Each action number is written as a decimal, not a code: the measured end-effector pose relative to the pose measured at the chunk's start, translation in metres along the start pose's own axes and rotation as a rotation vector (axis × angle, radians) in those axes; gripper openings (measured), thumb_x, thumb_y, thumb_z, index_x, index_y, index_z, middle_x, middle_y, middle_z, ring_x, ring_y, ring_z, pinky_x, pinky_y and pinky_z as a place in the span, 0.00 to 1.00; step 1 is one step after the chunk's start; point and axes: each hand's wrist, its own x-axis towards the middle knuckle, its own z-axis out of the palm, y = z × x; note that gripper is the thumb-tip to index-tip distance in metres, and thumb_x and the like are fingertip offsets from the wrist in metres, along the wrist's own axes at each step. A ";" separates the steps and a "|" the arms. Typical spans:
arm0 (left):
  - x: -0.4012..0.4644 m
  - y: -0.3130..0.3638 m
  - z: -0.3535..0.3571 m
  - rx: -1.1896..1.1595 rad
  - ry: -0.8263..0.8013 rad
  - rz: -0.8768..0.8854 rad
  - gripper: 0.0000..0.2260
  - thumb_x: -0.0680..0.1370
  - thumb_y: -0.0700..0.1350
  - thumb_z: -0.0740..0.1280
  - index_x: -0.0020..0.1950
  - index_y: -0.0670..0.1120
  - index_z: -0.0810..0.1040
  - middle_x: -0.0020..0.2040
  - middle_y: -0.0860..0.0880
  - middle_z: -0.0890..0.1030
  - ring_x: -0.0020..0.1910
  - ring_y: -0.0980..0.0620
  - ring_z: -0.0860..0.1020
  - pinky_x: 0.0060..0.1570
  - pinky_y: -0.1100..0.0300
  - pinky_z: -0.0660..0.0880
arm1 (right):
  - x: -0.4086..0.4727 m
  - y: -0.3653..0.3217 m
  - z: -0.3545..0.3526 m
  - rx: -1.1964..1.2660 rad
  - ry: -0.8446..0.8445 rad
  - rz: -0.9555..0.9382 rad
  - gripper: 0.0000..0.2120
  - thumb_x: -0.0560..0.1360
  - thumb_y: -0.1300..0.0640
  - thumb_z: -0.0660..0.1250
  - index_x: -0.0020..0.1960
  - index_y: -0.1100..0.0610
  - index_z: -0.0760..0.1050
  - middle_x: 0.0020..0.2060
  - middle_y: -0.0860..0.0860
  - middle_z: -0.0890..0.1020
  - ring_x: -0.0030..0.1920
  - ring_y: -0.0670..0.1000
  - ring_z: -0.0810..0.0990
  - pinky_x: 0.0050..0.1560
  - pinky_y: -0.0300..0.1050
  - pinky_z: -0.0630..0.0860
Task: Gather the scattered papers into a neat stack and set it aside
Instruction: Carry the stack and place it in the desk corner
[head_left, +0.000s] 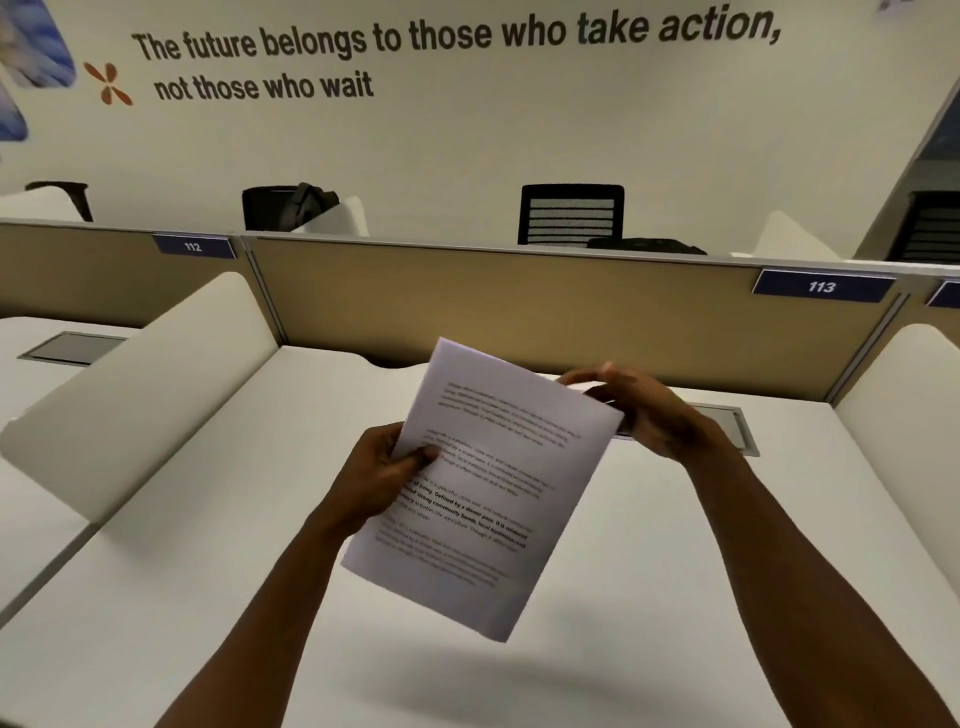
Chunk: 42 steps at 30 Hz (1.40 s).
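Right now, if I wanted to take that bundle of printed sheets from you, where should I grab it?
Probably the free lower corner of the papers, coming from below right. The left hand pinches the left edge and the right hand is at the top right corner, so that tilted lower end hangs clear above the desk.

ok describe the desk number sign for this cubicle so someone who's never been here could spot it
Start at the tan partition along the back of the white desk. Follow its top edge to the right corner, where a small dark blue sign sits. It reads 113 in white, unlike the similar 112 sign one cubicle to the left.
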 end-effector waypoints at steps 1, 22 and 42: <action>-0.003 -0.003 -0.005 -0.056 0.028 -0.025 0.08 0.78 0.47 0.70 0.54 0.46 0.82 0.48 0.45 0.87 0.43 0.41 0.86 0.44 0.45 0.84 | -0.003 0.008 0.001 0.152 0.048 -0.004 0.40 0.65 0.27 0.66 0.66 0.54 0.76 0.51 0.60 0.83 0.47 0.56 0.82 0.46 0.51 0.78; -0.047 -0.047 -0.057 -0.271 0.426 -0.436 0.17 0.80 0.45 0.69 0.67 0.50 0.72 0.59 0.45 0.83 0.51 0.44 0.85 0.50 0.45 0.83 | 0.042 0.100 0.189 0.013 0.290 0.094 0.14 0.80 0.45 0.61 0.64 0.44 0.70 0.59 0.48 0.81 0.55 0.49 0.83 0.55 0.56 0.82; 0.138 -0.160 -0.317 0.211 0.497 -0.435 0.26 0.78 0.39 0.66 0.76 0.51 0.69 0.65 0.44 0.78 0.56 0.46 0.79 0.54 0.53 0.79 | 0.354 0.111 0.343 0.175 0.556 0.381 0.10 0.78 0.56 0.56 0.40 0.51 0.72 0.41 0.50 0.78 0.40 0.51 0.76 0.43 0.46 0.72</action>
